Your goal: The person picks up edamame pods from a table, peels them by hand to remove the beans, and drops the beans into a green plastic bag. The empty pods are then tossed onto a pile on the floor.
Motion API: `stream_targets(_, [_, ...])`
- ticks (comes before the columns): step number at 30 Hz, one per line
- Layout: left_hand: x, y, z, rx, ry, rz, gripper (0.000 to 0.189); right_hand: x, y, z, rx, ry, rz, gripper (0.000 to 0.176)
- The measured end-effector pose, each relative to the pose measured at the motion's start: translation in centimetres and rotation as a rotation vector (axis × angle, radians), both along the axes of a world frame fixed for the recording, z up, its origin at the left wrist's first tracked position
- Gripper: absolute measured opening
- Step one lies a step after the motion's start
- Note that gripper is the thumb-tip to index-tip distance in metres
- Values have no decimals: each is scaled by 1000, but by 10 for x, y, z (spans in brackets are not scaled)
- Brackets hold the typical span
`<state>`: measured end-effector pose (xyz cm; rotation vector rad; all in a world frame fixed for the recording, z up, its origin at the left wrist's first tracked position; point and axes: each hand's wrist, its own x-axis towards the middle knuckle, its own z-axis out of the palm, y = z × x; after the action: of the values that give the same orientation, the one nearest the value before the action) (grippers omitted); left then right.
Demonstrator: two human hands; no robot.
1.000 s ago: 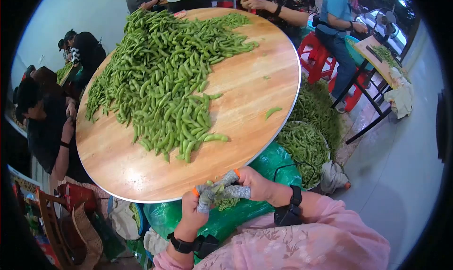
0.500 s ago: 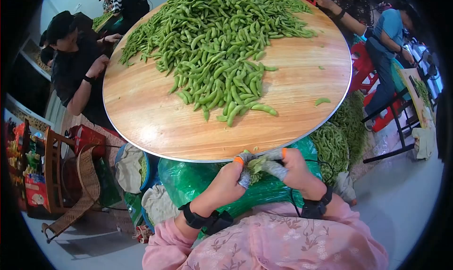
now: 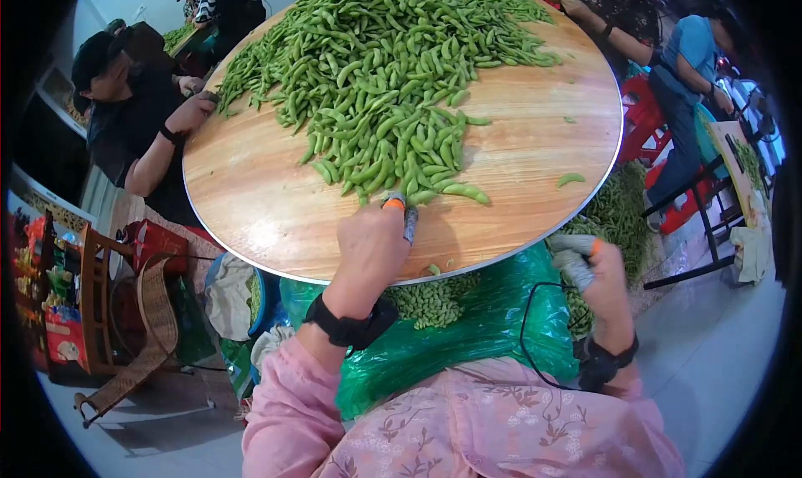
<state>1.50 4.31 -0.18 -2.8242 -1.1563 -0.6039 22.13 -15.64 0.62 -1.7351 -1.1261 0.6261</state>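
Two hands noted: our left hand (image 3: 373, 237) has curled fingers at the pod pile's (image 3: 376, 85) near edge, grip hidden; our right hand (image 3: 597, 269) is bent-fingered beyond the rim, its grip undetermined. Just right of the left fingertips, one pod (image 3: 466, 192) lies nearly crosswise, plump, green, slightly curved. Nearer us than the round table (image 3: 518, 144), we record beans (image 3: 434, 302) on green plastic (image 3: 468, 344); our left hand blocks some pods.

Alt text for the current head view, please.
The person's left hand reaches to the near tip of a pile of green pods on a round table; the right hand is past its rim, near green plastic.
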Motion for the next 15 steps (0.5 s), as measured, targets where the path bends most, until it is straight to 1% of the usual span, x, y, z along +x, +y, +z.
stream_targets(2, [-4, -12, 7, 19, -44, -21, 23, -23, 20, -2, 38, 321, 89, 32])
stream_targets(4, [-8, -27, 11, 8, -153, -117, 21, -38, 38, -12, 92, 685, 235, 33])
stream_targets(5, [-8, -33, 13, 29, -166, -130, 21, -43, 49, -14, 114, 668, 231, 33])
stream_targets(7, [-12, -46, 13, 4, -133, -161, 21, -52, 65, -13, 30, 1017, 346, 31])
stream_targets(8, [-14, -49, 12, 19, -141, -170, 21, -56, 70, -8, 45, 1004, 346, 31])
stream_targets(10, [-15, -51, 16, -197, -257, -209, 22, -59, 78, 0, -18, 950, 316, 27])
stream_targets(11, [-17, -49, 28, -466, -99, -164, 21, -61, 79, -1, -1, 948, 302, 23])
stream_targets(12, [-16, -43, 24, -477, -95, -155, 21, -61, 78, 0, -13, 956, 303, 23])
stream_targets(14, [-17, -33, 12, -740, -413, -511, 21, -59, 77, 1, 65, 974, 362, 24])
stream_targets(15, [-21, -33, 18, -989, -388, -593, 20, -57, 75, -3, 82, 951, 402, 24])
